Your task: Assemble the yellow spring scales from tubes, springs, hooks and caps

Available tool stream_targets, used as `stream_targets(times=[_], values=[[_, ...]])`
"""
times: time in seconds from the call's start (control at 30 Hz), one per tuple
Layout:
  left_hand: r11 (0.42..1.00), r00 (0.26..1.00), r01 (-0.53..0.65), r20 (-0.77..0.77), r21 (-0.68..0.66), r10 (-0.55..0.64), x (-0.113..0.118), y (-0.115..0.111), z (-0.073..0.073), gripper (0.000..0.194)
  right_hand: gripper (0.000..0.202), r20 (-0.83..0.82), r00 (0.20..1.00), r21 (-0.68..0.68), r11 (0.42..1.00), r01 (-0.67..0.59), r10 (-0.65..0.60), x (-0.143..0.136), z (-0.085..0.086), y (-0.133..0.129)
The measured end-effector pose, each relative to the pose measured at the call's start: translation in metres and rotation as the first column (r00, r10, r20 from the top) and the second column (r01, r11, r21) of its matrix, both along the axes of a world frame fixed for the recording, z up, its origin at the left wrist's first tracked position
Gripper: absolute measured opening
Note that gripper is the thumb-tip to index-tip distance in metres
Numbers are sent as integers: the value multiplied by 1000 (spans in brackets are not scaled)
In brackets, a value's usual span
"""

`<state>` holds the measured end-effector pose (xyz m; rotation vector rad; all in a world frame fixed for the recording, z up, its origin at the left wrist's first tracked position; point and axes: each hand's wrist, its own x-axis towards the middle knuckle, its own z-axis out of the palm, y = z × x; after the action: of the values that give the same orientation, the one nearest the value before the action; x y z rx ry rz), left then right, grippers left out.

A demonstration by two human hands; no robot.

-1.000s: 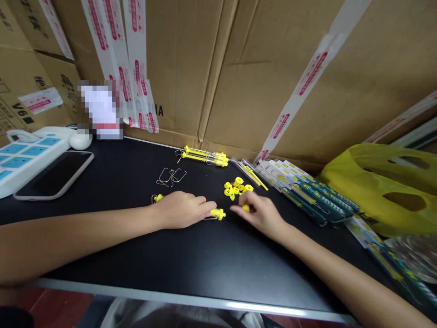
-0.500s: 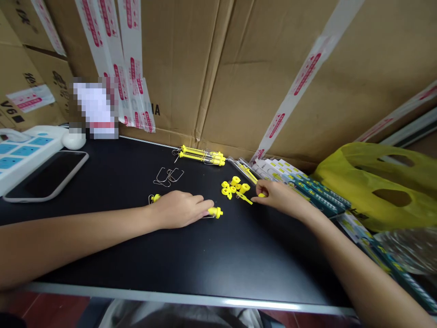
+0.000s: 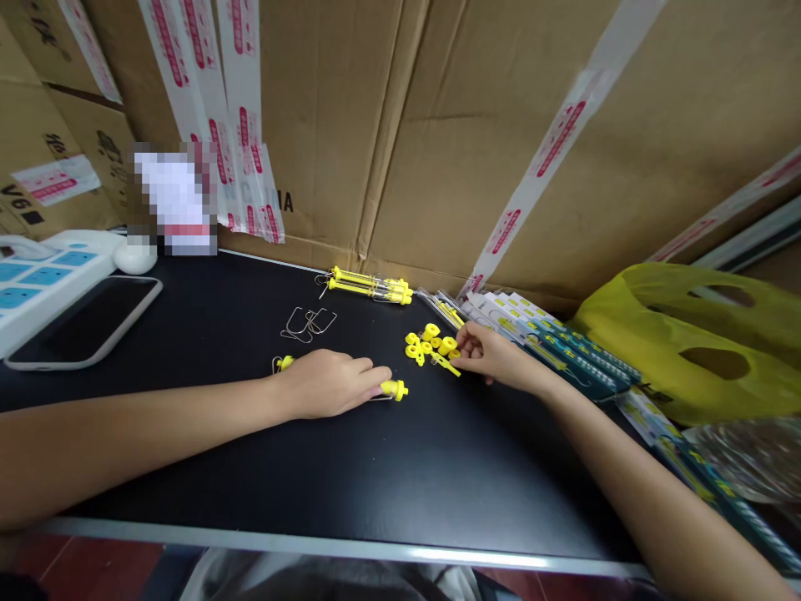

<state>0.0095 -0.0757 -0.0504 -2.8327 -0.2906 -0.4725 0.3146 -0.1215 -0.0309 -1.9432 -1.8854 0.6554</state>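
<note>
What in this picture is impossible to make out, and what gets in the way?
- Head view: the middle of the yellow-capped tube lies under the left hand.
- The item by the boxes is blurred into blocks.
- The print on the packets is too small to read.
- Whether the right hand grips one of the yellow pieces is unclear; its fingertips cover the spot.
- The power strip is cut off by the left edge.

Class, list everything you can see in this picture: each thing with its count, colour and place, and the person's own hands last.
Table: one, black, foreground.
Cardboard boxes: several, brown, behind.
Phone: one, white-edged, far left.
Power strip: one, white and blue, far left.
Wire hooks: few, metal, centre.
Finished tubes: few, yellow-capped, back centre.
Small caps: cluster, yellow, centre.
Packets: row, green and white, right.
Plastic bag: one, yellow, far right.
Left hand: grips yellow-capped tube.
Right hand: at the caps.
</note>
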Motion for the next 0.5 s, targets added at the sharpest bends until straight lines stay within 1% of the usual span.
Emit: stream_targets(times=[0.07, 0.1, 0.17, 0.23, 0.3, 0.33, 0.4, 0.47, 0.5], values=[[1000, 1000, 6, 11, -4, -6, 0, 0, 0, 30, 29, -8, 1000, 14, 1000, -12, 12, 2, 1, 1], [1000, 1000, 5, 17, -5, -5, 0, 0, -1, 31, 28, 19, 1000, 45, 999, -21, 20, 2, 2, 1], [1000, 1000, 0, 22, -5, 0, -1, 1, -1, 31, 22, 117, 993, 165, 985, -44, 25, 1, 6, 0], [1000, 1000, -7, 17, 0, 7, -1, 0, -1, 32, 16, 206, 978, 319, 946, -52, -15, -7, 9, -4], [1000, 1000, -11, 6, 7, 11, -1, 0, -1, 32, 10, 214, 976, 415, 908, -48, -46, -23, 10, -12], [1000, 1000, -13, 4, 10, 13, -1, 0, -1, 32, 9, 192, 981, 416, 907, -68, -14, -33, 9, -17], [1000, 1000, -15, 7, 14, 15, -1, 0, -1, 32, 13, 168, 976, 371, 908, -195, 141, -55, 4, -29], [1000, 1000, -13, 11, 22, 12, 0, 0, -2, 32, 19, 149, 944, 298, 896, -328, 296, -74, -4, -39], [1000, 1000, -11, 12, 27, 11, 0, 0, -2, 32, 24, 158, 931, 286, 887, -363, 331, -82, -9, -43]])
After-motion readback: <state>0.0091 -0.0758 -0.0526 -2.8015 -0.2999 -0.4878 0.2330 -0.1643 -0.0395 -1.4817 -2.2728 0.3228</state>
